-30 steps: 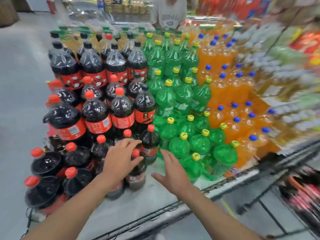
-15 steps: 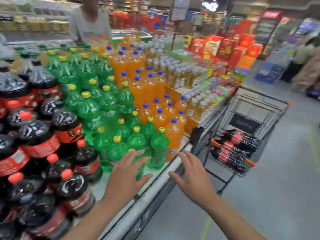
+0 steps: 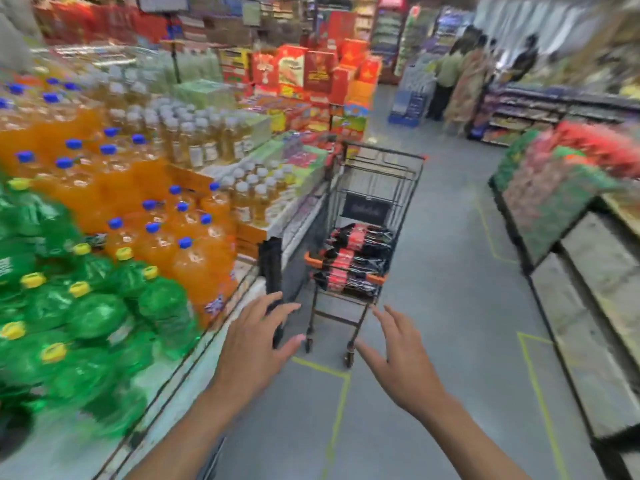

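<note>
My left hand point(image 3: 254, 344) and my right hand point(image 3: 401, 362) hover in the air with fingers spread, holding nothing. Ahead of them in the aisle stands a small black shopping cart point(image 3: 367, 199) with an orange-trimmed handle. Several dark cola bottles with red labels point(image 3: 356, 258) lie stacked inside it. The hands are short of the cart and do not touch it. To the left, green soda bottles with yellow caps point(image 3: 93, 313) and orange soda bottles with blue caps point(image 3: 156, 233) stand on a white display platform point(image 3: 162, 386).
Pale yellow drink bottles point(image 3: 207, 140) and red boxes point(image 3: 311, 74) fill the display further back. Shelves of packaged goods point(image 3: 561, 202) line the right side. People point(image 3: 464, 77) stand at the far end of the grey aisle floor point(image 3: 450, 306), which has yellow lines.
The view has swung right, away from the cola and green bottles toward the aisle and cart. Both hands left the bottle display and now hover over the floor before the cart.
</note>
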Motion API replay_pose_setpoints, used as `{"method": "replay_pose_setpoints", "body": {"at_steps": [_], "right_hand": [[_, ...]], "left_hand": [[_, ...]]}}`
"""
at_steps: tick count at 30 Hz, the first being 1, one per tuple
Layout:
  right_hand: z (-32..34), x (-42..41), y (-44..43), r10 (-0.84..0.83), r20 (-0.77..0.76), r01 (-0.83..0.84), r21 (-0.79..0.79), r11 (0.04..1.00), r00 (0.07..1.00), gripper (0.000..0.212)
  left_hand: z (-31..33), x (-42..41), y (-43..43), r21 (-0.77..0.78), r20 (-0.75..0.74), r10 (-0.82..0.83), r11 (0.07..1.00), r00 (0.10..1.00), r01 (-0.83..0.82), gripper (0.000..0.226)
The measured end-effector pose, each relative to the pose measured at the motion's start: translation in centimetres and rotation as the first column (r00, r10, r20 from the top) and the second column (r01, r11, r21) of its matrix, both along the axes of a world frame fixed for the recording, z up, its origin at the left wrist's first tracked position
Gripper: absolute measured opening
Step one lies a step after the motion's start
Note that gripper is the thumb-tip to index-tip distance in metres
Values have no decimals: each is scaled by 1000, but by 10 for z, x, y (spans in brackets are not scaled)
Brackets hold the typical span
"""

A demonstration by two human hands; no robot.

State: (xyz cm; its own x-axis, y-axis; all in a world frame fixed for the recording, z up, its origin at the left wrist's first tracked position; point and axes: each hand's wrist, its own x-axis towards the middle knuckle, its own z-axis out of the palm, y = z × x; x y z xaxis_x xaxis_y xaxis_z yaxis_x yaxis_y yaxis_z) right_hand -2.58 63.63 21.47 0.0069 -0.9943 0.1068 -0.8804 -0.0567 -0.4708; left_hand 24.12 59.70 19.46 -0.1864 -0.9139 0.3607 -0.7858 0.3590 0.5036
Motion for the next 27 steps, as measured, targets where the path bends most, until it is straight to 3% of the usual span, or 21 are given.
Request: {"method": "replay_pose_setpoints", "body": {"at_steps": [4,14,19,23,27], "right_hand": [[-14,-56,0,-46,42,45,30,999,998,90],[-45,-128,-38,-69,92,56,128,990,993,72],[-61,-139,-86,-68,108,50,162,986,992,71],[-64,-147,-135,-81,91,62,195,979,993,80],[-64,-157,-189,-94,58,79,228,970,994,85]], "left_hand": [[-4,-68,-8,38,2,-9,999,1000,9,49],[-35,-149,-38,174,53,-55,984,997,45,53],[-47,-168,-88,215,64,-52,976,997,37,53],[-56,-182,-147,239,-12,-51,970,999,52,54],[-62,-196,-206,259,-25,-77,963,997,80,65]]}}
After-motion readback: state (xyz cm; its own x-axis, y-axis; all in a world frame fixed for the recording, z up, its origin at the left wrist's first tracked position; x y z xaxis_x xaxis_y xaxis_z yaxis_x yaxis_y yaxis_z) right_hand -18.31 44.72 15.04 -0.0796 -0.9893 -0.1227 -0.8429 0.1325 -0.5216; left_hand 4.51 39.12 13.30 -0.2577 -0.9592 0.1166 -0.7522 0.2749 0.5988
